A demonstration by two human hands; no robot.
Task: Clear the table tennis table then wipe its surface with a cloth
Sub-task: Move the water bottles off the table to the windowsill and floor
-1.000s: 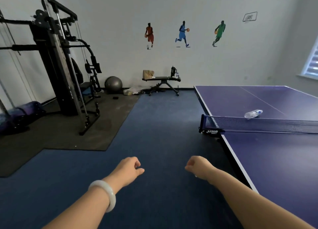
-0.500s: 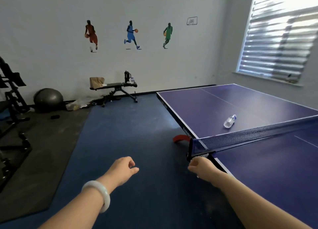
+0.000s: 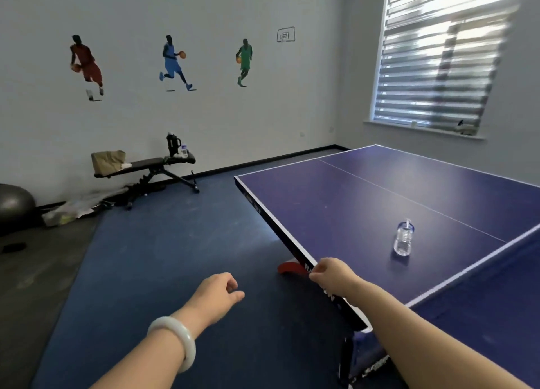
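Note:
The blue table tennis table (image 3: pixel 336 201) fills the right half of the view. A clear plastic bottle (image 3: pixel 403 239) lies on its side on the far half, just beyond the net (image 3: pixel 493 257). My right hand (image 3: pixel 333 274) hovers over the table's near side edge with its fingers loosely curled, holding nothing, about a forearm's length short of the bottle. My left hand (image 3: pixel 217 296), a white bangle on its wrist, hangs over the blue floor left of the table, also loosely curled and holding nothing. No cloth is in view.
The net post clamp (image 3: pixel 365 356) juts out at the table's edge under my right forearm. A red object (image 3: pixel 289 269) shows on the floor beneath the table edge. A weight bench (image 3: pixel 146 166) with a bag and flask stands by the far wall, with a grey exercise ball (image 3: pixel 14 204) at the left.
The view has swung right and closer to the table. My right hand has come over the table's edge, nearer the bottle. The gym rack has left the view.

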